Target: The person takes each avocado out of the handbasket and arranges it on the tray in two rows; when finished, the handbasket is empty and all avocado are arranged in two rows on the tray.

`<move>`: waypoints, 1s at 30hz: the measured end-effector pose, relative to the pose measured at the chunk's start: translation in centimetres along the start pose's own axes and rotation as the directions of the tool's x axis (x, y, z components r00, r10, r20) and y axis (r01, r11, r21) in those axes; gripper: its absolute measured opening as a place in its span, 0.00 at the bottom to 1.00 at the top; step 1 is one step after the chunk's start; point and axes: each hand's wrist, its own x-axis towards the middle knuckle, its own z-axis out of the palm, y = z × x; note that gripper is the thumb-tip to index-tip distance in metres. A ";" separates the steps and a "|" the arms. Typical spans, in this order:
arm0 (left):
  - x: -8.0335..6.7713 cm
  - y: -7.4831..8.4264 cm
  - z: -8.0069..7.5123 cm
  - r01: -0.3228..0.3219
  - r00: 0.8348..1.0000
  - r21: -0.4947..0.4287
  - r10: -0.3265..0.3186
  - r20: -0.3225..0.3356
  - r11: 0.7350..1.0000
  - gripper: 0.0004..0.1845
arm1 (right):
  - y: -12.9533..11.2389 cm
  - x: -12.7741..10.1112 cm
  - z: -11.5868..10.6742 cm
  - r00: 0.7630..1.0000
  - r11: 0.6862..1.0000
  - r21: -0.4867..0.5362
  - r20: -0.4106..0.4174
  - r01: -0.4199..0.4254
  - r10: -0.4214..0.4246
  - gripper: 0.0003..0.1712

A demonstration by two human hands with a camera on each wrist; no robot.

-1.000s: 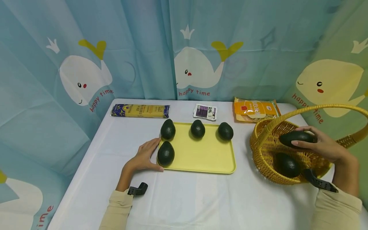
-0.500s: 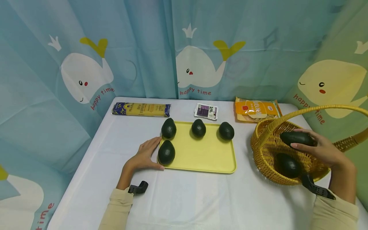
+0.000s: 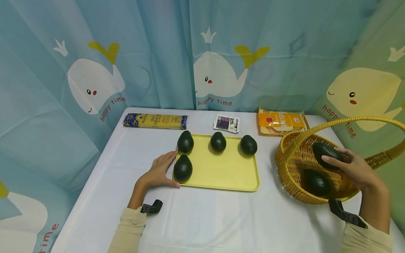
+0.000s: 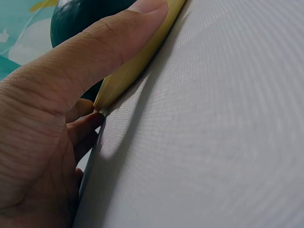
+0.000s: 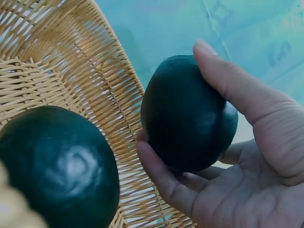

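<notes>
My right hand [image 3: 343, 164] grips a dark green avocado [image 3: 326, 154] [image 5: 187, 114] just above the inside of a yellow wicker basket [image 3: 289, 175] [image 5: 61, 61]. A second avocado [image 3: 314, 182] [image 5: 57, 166] lies on the basket's floor below it. My left hand [image 3: 161, 171] rests flat on the white table, its thumb [image 4: 95, 52] along the front edge of a yellow tray [image 3: 227, 174] [image 4: 137, 61] and its fingers along the left edge. Several avocados sit on the tray; the nearest one [image 3: 182, 168] is beside my left hand.
Along the back of the table lie a pasta packet [image 3: 155, 121], a small purple-and-white packet [image 3: 226, 123] and an orange bag [image 3: 281, 121]. The basket's tall handle [image 3: 357, 121] arches over my right hand. Whale-print curtains close in the table.
The avocado in my right hand has tipped from level to slanted and dropped slightly toward the basket's right side. My left hand and the tray have not moved.
</notes>
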 end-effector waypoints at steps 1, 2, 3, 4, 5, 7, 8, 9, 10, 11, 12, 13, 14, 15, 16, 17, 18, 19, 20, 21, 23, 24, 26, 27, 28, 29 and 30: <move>0.0 0.0 0.0 0.000 1.000 0.000 0.000 0.000 1.000 0.68 | 0.1 -0.1 0.1 1.000 1.000 0.004 0.015 -0.002 0.002 0.26; 0.0 0.0 0.0 -0.001 1.000 -0.001 0.001 0.001 1.000 0.68 | 0.2 -0.2 0.2 0.999 1.000 0.016 0.039 0.002 -0.002 0.34; 0.0 0.0 0.0 -0.003 1.000 -0.001 0.003 -0.001 1.000 0.68 | 0.3 -0.2 0.3 0.998 1.000 0.024 0.057 0.004 -0.005 0.41; 0.0 0.0 0.0 -0.006 1.000 0.001 0.006 -0.002 1.000 0.68 | 0.4 -0.3 0.4 0.997 0.999 0.047 0.070 0.005 -0.009 0.47; -0.1 0.0 0.1 -0.006 1.000 -0.002 0.006 -0.001 1.000 0.68 | 0.5 -0.3 0.5 0.997 0.998 0.069 0.080 0.003 -0.008 0.51; -0.1 -0.1 0.1 -0.006 1.000 0.000 0.006 -0.004 1.000 0.68 | 0.5 -0.4 0.7 0.995 0.990 0.137 0.091 0.023 -0.035 0.53; -0.1 -0.1 0.2 -0.006 1.000 -0.001 0.006 -0.004 1.000 0.68 | 0.6 -0.4 0.8 0.995 0.986 0.164 0.088 0.036 -0.051 0.51; -0.1 -0.1 0.2 -0.004 1.000 -0.003 0.004 -0.005 1.000 0.68 | 0.6 -0.5 0.8 0.995 0.979 0.198 0.078 0.047 -0.063 0.48; -0.2 -0.1 0.2 -0.002 1.000 -0.007 0.002 -0.004 1.000 0.68 | 0.7 -0.5 0.9 0.995 0.975 0.217 0.067 0.057 -0.073 0.45; -0.2 -0.2 0.2 -0.001 1.000 -0.011 0.001 -0.003 1.000 0.69 | 0.7 -0.6 1.0 0.995 0.974 0.218 0.059 0.068 -0.083 0.42; -0.2 -0.2 0.3 -0.001 1.000 -0.011 0.001 -0.004 1.000 0.69 | 0.7 -0.7 1.0 0.994 0.973 0.216 0.054 0.082 -0.096 0.40; -0.2 -0.2 0.3 -0.001 1.000 -0.013 0.001 -0.004 1.000 0.69 | 0.7 -0.7 1.1 0.994 0.972 0.217 0.045 0.085 -0.097 0.38; -0.2 -0.2 0.3 -0.003 1.000 -0.014 0.003 -0.005 1.000 0.69 | 0.7 -0.8 1.1 0.994 0.968 0.237 0.038 0.089 -0.100 0.35; -0.1 -0.2 0.3 -0.004 1.000 -0.013 0.004 -0.004 1.000 0.69 | 0.7 -0.9 1.1 0.994 0.964 0.251 0.035 0.092 -0.104 0.35; -0.1 -0.2 0.3 -0.005 1.000 -0.012 0.005 -0.003 1.000 0.69 | 0.7 -1.0 1.1 0.994 0.963 0.251 0.032 0.097 -0.108 0.35; -0.1 -0.2 0.3 -0.008 1.000 -0.008 0.007 -0.006 1.000 0.69 | 0.7 -1.0 1.1 0.992 0.959 0.263 0.034 0.106 -0.119 0.35; -0.1 -0.2 0.3 -0.010 1.000 -0.006 0.010 -0.009 1.000 0.69 | 0.8 -1.1 1.2 0.990 0.951 0.283 0.040 0.120 -0.137 0.36; -0.1 -0.2 0.2 -0.011 1.000 -0.008 0.011 -0.010 1.000 0.68 | 0.9 -1.2 1.2 0.986 0.943 0.304 0.046 0.136 -0.157 0.36; -0.1 -0.2 0.2 -0.013 1.000 -0.007 0.013 -0.011 1.000 0.68 | 1.0 -1.2 1.3 0.981 0.934 0.321 0.057 0.156 -0.183 0.37; -0.1 -0.2 0.2 -0.013 1.000 -0.011 0.013 -0.010 1.000 0.68 | 1.1 -1.3 1.4 0.974 0.923 0.343 0.071 0.178 -0.214 0.38; -0.1 -0.2 0.1 -0.017 1.000 -0.011 0.017 -0.015 1.000 0.68 | 1.2 -1.4 1.6 0.957 0.898 0.382 0.095 0.220 -0.274 0.38; 0.0 -0.1 0.1 -0.018 1.000 -0.013 0.017 -0.015 1.000 0.68 | 1.3 -1.4 1.7 0.948 0.888 0.393 0.102 0.240 -0.302 0.38; 0.0 -0.2 0.1 -0.020 1.000 -0.008 0.019 -0.017 1.000 0.68 | 1.4 -1.5 1.9 0.928 0.863 0.422 0.113 0.278 -0.354 0.37; 0.0 -0.2 0.1 -0.019 1.000 -0.006 0.019 -0.018 1.000 0.68 | 1.5 -1.6 2.0 0.919 0.850 0.435 0.115 0.296 -0.378 0.37; 0.0 -0.2 0.1 -0.018 1.000 -0.002 0.018 -0.019 1.000 0.68 | 1.6 -1.7 2.1 0.911 0.840 0.445 0.113 0.310 -0.396 0.36; 0.0 -0.2 0.2 -0.018 1.000 0.000 0.018 -0.019 1.000 0.68 | 1.6 -1.7 2.2 0.902 0.829 0.455 0.114 0.326 -0.417 0.35; 0.0 -0.2 0.2 -0.016 1.000 -0.003 0.016 -0.018 1.000 0.68 | 1.7 -1.8 2.4 0.895 0.820 0.460 0.108 0.340 -0.432 0.34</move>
